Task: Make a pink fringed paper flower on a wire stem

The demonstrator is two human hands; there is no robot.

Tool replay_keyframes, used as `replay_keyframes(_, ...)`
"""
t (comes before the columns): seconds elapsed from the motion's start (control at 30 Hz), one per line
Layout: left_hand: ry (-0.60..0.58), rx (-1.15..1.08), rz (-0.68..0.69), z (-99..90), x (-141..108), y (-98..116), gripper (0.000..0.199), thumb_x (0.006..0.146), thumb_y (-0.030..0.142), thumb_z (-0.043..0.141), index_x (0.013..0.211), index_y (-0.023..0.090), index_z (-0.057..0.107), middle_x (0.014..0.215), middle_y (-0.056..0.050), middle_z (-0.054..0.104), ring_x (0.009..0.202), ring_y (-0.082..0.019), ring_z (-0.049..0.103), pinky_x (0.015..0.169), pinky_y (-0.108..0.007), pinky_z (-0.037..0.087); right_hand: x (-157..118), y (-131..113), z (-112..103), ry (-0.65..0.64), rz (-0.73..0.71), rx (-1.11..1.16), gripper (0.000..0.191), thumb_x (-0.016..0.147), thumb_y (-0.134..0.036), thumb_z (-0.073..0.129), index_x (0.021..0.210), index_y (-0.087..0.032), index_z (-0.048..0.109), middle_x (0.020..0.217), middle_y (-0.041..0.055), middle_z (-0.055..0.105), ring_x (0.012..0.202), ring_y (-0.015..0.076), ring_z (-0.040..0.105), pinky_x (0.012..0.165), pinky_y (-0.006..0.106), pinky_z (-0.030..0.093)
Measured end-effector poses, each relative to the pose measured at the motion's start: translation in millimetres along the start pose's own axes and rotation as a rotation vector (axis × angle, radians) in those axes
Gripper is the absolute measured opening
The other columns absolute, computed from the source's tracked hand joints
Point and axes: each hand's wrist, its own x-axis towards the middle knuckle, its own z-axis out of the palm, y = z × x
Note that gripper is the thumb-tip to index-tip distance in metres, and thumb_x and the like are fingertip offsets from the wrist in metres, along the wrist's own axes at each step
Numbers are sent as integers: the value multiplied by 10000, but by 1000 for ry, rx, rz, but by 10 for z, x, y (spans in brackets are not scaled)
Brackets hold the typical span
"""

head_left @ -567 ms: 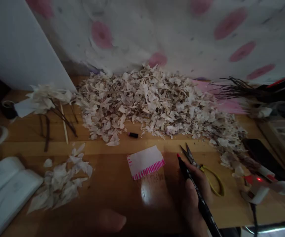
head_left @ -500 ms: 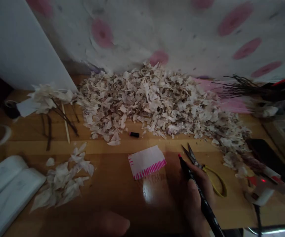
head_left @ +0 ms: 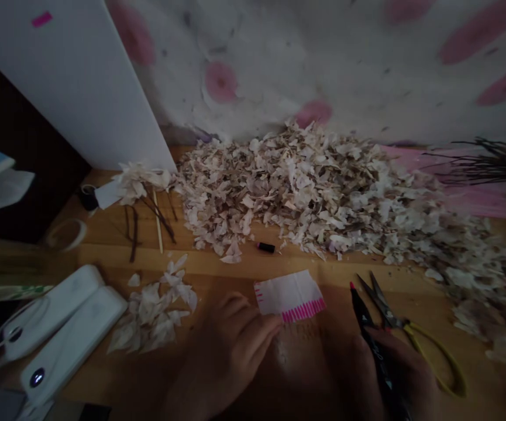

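Note:
A small white piece of paper [head_left: 288,294] lies on the wooden table, with pink strokes along its lower edge and a few at its left edge. My left hand [head_left: 235,351] has its fingers bent together, the fingertips at the paper's lower left corner. In my right hand [head_left: 393,368] is a black marker [head_left: 375,351], its pink tip uncapped and pointing away from me, right of the paper. Beside it lie open scissors with yellow handles [head_left: 439,356]. The black marker cap [head_left: 265,247] rests above the paper.
A wide heap of pale, dry petals [head_left: 296,187] spans the back. A smaller petal pile [head_left: 151,316] lies at left, beside two white devices [head_left: 75,345]. Behind it are twigs [head_left: 134,234] and a tape roll [head_left: 66,235]. Dark thin stems [head_left: 489,161] lie at far right.
The view has shifted left. My left hand has come up from the bottom edge to the paper's corner. My right hand still holds the marker, now nearer the scissors.

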Motion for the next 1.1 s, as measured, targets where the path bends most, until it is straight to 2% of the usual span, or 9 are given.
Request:
replay_keyframes(0.13, -22, -32, 5, 48, -33, -29, 149, 1006, 140, 549, 972, 158, 694, 701, -8, 686, 646, -171, 580, 655, -336, 520, 40, 58, 13, -2, -150, -12, 237, 890, -452, 716, 912, -216, 724, 753, 54, 743, 616, 213, 676, 550, 313, 512)
replay_keyframes(0.3, -44, -1, -7, 26, -66, -81, 160, 996, 116, 544, 974, 158, 697, 723, -14, 683, 677, -185, 594, 674, -353, 516, -43, -83, 103, 113, -39, -64, 332, 897, -537, 686, 969, -213, 706, 887, 72, 734, 764, 241, 675, 710, 369, 521)
replay_keyframes(0.47, 2, 3, -120, 126, -155, -178, 148, 989, 114, 555, 1051, 189, 666, 826, -21, 715, 754, -197, 637, 713, -355, 533, -162, -2, 65, -18, -162, -31, 393, 957, -512, 560, 1197, -227, 683, 1126, 88, 740, 988, 291, 706, 849, 416, 532)
replay_keyframes(0.63, 73, 122, -331, 331, -191, -228, 218, 938, 208, 673, 1155, 220, 655, 987, -71, 703, 929, -271, 668, 799, -434, 570, -209, 103, 53, 90, -133, 40, 314, 911, -331, 718, 1200, -233, 648, 1017, 63, 718, 818, 220, 710, 702, 336, 556)
replay_keyframes(0.73, 170, 28, -361, 351, -168, -197, 211, 944, 219, 666, 1155, 240, 663, 996, -65, 707, 939, -258, 679, 817, -422, 574, -179, 10, 51, 144, -167, 62, 267, 865, -276, 775, 1110, -247, 670, 983, 38, 696, 807, 194, 683, 721, 323, 537)
replay_keyframes(0.8, 213, -131, -369, 309, -143, -157, 135, 980, 208, 614, 1093, 246, 676, 954, -44, 716, 905, -213, 691, 799, -360, 573, -153, -71, 43, 94, -142, 96, 199, 901, -288, 730, 1093, -257, 684, 980, 32, 686, 836, 191, 666, 757, 331, 521)
replay_keyframes(0.9, 147, -364, -428, 246, -100, -68, 152, 1022, 237, 554, 1011, 256, 705, 913, -19, 729, 856, -164, 705, 746, -276, 568, -148, -171, 72, 0, -130, 184, 167, 960, -322, 649, 1113, -270, 690, 1009, 37, 682, 864, 180, 664, 745, 297, 525)
replay_keyframes(1.0, 70, -567, -525, 268, -53, 57, 220, 1044, 328, 524, 1136, 277, 717, 1069, -45, 741, 1013, -181, 711, 873, -297, 581, -190, -266, 175, -123, -127, 285, 143, 993, -276, 618, 1121, -315, 667, 935, 1, 708, 711, 135, 668, 611, 219, 539)
replay_keyframes(1.1, 57, -821, -605, 359, 6, 175, 320, 1042, 439, 508, 1248, 265, 681, 1259, -83, 714, 1158, -215, 680, 1011, -356, 555, -249, -373, 303, -340, 18, 505, 197, 1034, -253, 559, 1188, -374, 581, 962, -22, 736, 594, 113, 644, 535, 194, 549)
